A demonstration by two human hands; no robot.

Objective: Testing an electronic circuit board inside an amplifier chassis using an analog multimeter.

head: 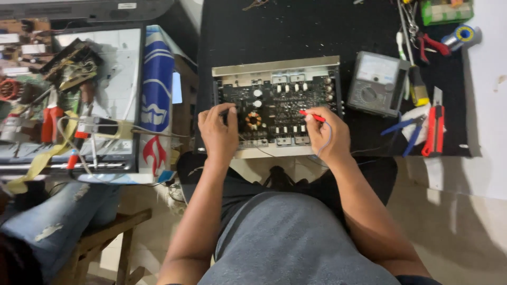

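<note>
An opened amplifier with a black circuit board [277,103] in a pale metal chassis lies on a black mat [296,31] in front of me. My left hand [219,133] rests on the board's left edge and pinches a thin dark probe whose tip points at the board. My right hand [327,134] holds a red probe [311,116], its tip touching the board near the right side. A thin wire loops from the red probe over my right hand. A grey analog multimeter [376,83] sits just right of the chassis.
Right of the meter lie red cutters [434,129], blue-handled pliers [404,132], a solder spool [462,36] and a green box [446,10]. On the left stand a blue-and-white carton [156,100] and a cluttered bench with tools [58,116]. Another person's jeans-clad leg [53,221] is at lower left.
</note>
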